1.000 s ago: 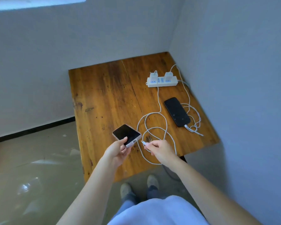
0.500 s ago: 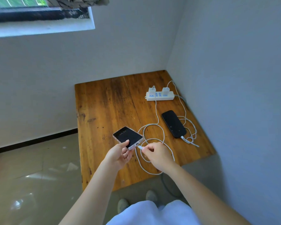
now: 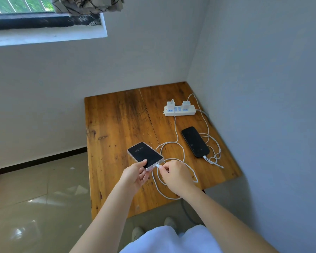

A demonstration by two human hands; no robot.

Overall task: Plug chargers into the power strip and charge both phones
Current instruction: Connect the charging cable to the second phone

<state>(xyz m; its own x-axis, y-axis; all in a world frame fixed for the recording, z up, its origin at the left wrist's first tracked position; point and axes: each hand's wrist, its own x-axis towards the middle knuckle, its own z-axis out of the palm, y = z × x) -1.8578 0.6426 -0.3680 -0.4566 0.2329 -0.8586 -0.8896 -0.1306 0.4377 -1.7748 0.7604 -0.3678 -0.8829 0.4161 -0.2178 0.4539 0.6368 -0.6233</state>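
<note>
A white power strip (image 3: 180,112) lies at the back right of the wooden table (image 3: 117,125), with two white chargers (image 3: 178,105) plugged into it. A black phone (image 3: 195,141) rests on the table's right side, a white cable in its near end. My left hand (image 3: 135,175) grips the near corner of a clear-cased phone (image 3: 144,155) whose screen is lit and shows a time. My right hand (image 3: 175,175) pinches the white cable's plug (image 3: 159,167) right at that phone's bottom port. The cable (image 3: 173,152) loops over the table back to the strip.
White walls close in the table at the back and right. A window with a curtain (image 3: 88,5) is at the top left. Glossy tiled floor (image 3: 35,198) lies to the left. My shoes (image 3: 137,232) show below the table's near edge.
The plug has closed the gap and now meets the clear-cased phone's port, and the screen has lit up. The camera has tilted up, showing more of the window.
</note>
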